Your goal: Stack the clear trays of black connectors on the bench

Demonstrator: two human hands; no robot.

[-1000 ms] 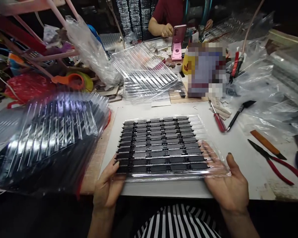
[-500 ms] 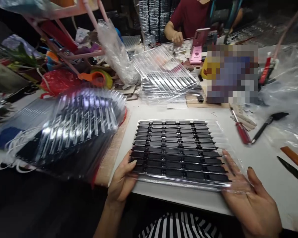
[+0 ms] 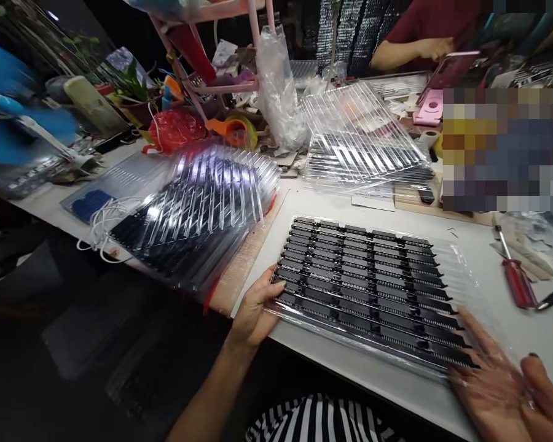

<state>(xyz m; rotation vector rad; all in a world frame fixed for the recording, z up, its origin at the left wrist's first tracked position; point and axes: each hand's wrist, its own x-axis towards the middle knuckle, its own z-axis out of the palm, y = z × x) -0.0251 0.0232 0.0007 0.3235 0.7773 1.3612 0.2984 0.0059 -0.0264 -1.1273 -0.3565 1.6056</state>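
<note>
While the left hand (image 3: 253, 313) is gripping the near-left edge of a clear tray (image 3: 359, 341), thumb on top and fingers curling underneath, the right hand (image 3: 502, 380) is lying opened out, palm up, below the near-right corner, its fingers showing through the plastic and its thumb standing apart. The tray is lying over the front of a white worktable (image 3: 322, 202); whether its far edge is touching the surface, I cannot tell.

Progress, judged from the layout: filling is looking complete or nearly so. Black toothed strips (image 3: 357, 259) are sitting in every row from near to far, and only the right-hand end is showing bare plastic. Whether a second clear sheet is covering them, I cannot tell. Release is not yet done; both hands are supporting the tray.

Beyond its right end, a red-handled screwdriver (image 3: 518, 282) is lying apart, untouched. To the left, a blurred stack of ribbed clear trays (image 3: 203, 202) is showing dark contents, their completeness unreadable. Farther back, another ribbed pile (image 3: 364, 129) is resting on the table, its top piece looking unfilled. Farthest off, a co-worker's hand (image 3: 435, 48) is hovering behind a pink phone stand (image 3: 428, 107).
</note>
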